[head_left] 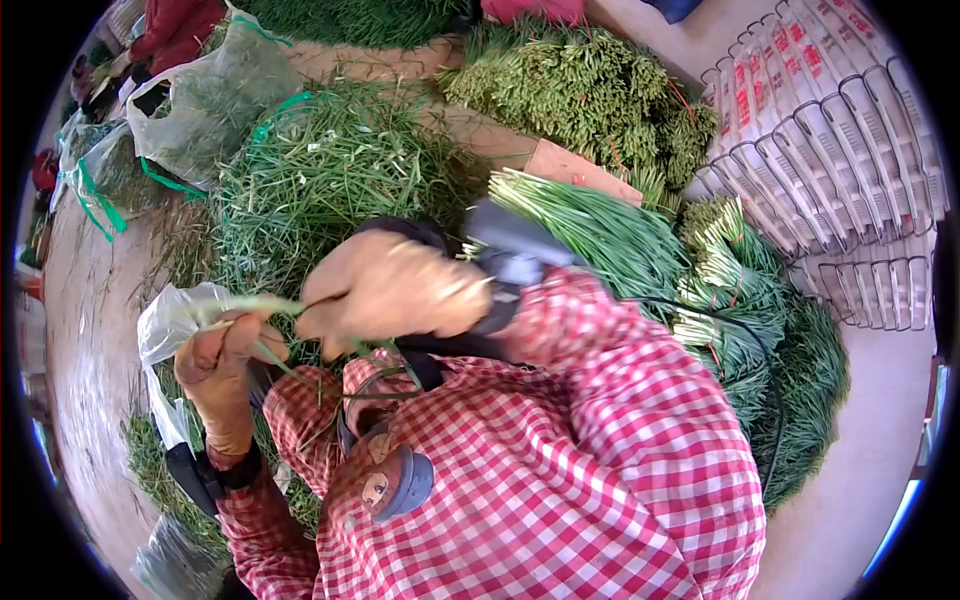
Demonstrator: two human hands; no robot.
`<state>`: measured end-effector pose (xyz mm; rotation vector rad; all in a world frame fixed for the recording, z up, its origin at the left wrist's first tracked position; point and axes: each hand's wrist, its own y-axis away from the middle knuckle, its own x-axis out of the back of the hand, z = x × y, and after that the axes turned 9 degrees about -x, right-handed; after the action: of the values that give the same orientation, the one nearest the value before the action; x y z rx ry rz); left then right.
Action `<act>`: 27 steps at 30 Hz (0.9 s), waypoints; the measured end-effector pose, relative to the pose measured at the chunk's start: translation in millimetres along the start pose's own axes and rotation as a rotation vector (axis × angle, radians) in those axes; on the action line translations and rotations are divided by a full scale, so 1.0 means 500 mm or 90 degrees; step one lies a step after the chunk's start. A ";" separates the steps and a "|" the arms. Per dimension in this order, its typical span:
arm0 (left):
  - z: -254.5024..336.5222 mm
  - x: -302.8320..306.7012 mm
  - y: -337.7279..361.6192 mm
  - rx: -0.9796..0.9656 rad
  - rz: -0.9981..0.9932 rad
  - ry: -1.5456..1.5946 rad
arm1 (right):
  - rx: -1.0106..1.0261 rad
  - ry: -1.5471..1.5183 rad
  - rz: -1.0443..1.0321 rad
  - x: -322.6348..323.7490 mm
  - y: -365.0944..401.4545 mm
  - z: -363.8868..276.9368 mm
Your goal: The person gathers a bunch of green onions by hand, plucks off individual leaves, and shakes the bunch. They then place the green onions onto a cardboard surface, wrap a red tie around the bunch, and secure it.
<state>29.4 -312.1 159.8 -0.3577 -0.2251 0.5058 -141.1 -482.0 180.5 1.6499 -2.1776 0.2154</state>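
My left hand point(222, 372) is closed, with thumb and fingers pinching a few thin green chive stalks point(262, 303). The stalks stretch across to my right hand point(395, 290), which is blurred by motion and closed around their other end. More thin stalks point(378, 375) hang below the right hand, in front of my checked shirt. A white plastic bag point(172, 322) lies just behind the left hand. Beyond both hands rises a loose heap of green chives point(330, 165). To the right of my right wrist lies a neat bunch of chives point(590, 225) with pale cut ends.
Tied chive bundles point(745, 320) are piled on the right. A big stack of budded stalks point(570, 85) stands behind a cardboard piece point(580, 170). Stacked white crates point(810, 130) rise at far right. Filled plastic bags point(215, 105) and a person in red point(175, 30) are at upper left.
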 end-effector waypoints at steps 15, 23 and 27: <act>-0.148 0.091 -0.295 -0.072 -0.151 -0.642 | 0.067 -0.241 0.579 0.268 0.347 0.001; -0.088 -0.299 -0.192 0.066 -0.319 -0.155 | -0.147 -0.411 0.282 0.231 0.208 0.104; -0.042 -0.389 -0.173 0.146 -0.287 0.372 | -0.205 -0.379 0.285 0.205 0.210 0.126</act>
<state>-92.9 -487.3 150.5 -0.2080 0.3149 -0.0315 -277.6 -564.6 176.3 1.1198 -2.8109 -0.5483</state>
